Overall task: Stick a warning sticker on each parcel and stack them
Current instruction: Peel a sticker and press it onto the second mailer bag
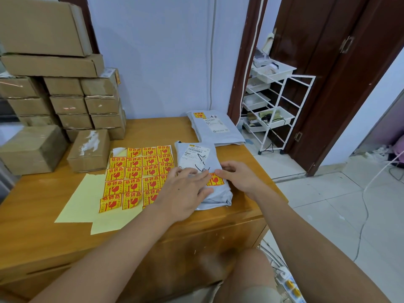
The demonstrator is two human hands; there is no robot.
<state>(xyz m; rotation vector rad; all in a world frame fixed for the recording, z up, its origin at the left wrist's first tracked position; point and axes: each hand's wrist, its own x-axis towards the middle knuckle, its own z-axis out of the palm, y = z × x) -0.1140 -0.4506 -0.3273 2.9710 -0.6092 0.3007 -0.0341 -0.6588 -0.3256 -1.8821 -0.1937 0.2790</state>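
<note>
Hands (209, 182) pressing square glossy sticker (215, 179) onto crinkled grey mailer (196, 160)

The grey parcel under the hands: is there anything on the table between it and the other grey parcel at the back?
Nothing visible. Only bare table separates the near parcel from the stickered parcel behind it.

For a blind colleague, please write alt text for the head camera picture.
Two bare hands press a red and yellow warning sticker onto a grey parcel lying on a wooden table: the left hand lies flat on the parcel and the right hand touches the sticker's edge. A sheet of stickers lies to the left, a second stickered grey parcel lies behind, and cardboard boxes are stacked at the far left.
</note>
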